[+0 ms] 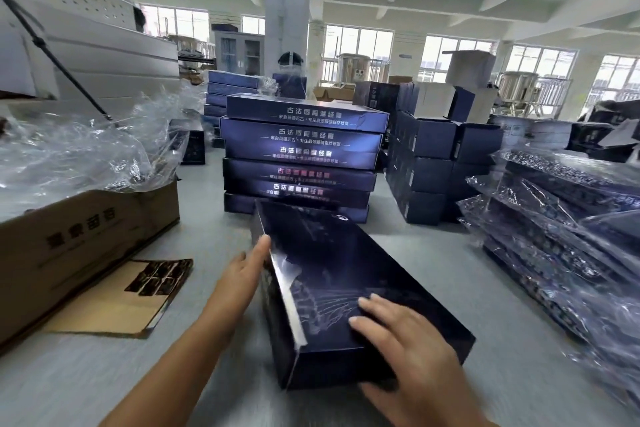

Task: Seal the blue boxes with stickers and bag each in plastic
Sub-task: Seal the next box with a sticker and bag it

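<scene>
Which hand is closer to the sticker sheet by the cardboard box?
Left. The left hand touches the blue box at its left side, right of the sticker sheet; the right hand rests farther right on its top.
</scene>
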